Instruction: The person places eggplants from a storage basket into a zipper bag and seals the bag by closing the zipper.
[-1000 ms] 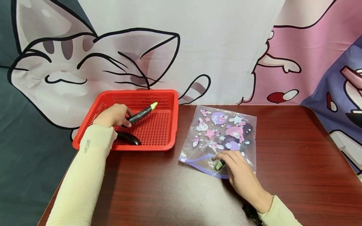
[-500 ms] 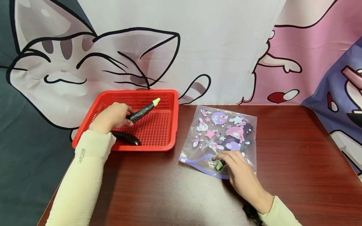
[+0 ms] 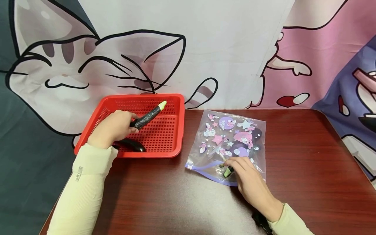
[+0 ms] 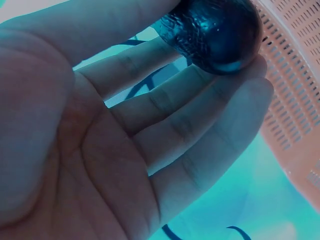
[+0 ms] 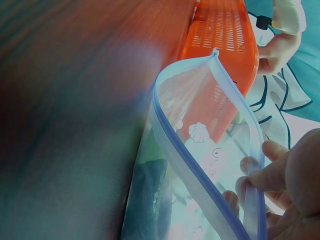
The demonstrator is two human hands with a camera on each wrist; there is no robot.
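Note:
My left hand (image 3: 113, 127) is over the red basket, gripping a dark, wrinkled cucumber (image 3: 148, 117) by its near end. Its pale green tip points up to the right. In the left wrist view the rounded dark end of the cucumber (image 4: 225, 35) sits between thumb and fingertips. A smooth, dark eggplant (image 3: 134, 145) lies in the basket under this hand. On the right, my right hand (image 3: 252, 184) pinches the upper edge of a clear zip bag (image 3: 197, 148), holding its mouth apart. Inside the bag shows a dark vegetable with a green end (image 3: 228, 171), partly hidden by the hand.
The red basket (image 3: 176, 130) stands at the back left of the brown wooden table (image 3: 164, 202), against a cartoon-printed cloth (image 3: 235, 49). The bag lies right of the basket, its purple zip strip (image 3: 210, 177) facing the front.
My left hand has shifted slightly left and raised the cucumber a little, its tip now higher and further right than a second ago. The right hand and bag have stayed put.

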